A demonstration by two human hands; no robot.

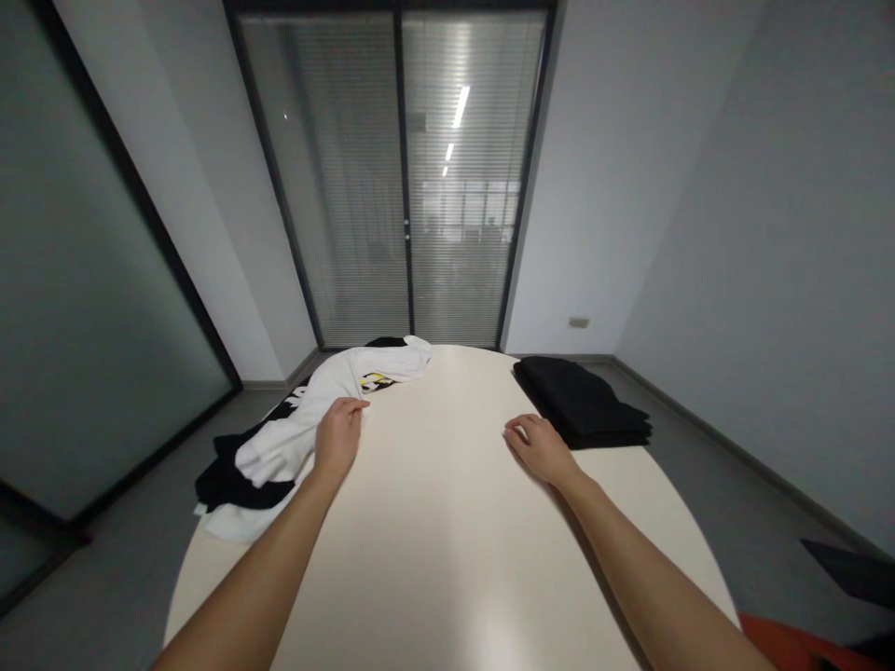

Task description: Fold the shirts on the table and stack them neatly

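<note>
My left hand (339,436) is at the right edge of a loose heap of clothes, its fingertips pointing right, away from the cloth, with nothing visible in them. Crumpled in that heap is a white garment (328,391) with a small yellow and black print, over black garments (230,471). My right hand (542,449) rests on the table, palm down, fingers loosely bent and holding nothing. Just beyond and to its right lies a neat stack of folded black clothes (577,401), several layers thick.
Both piles lie on a cream table (447,522) with a rounded far edge. Behind it stands a glass partition with blinds (461,270). A wall socket (579,322) is low on the back wall. Something red (790,643) shows at the lower right.
</note>
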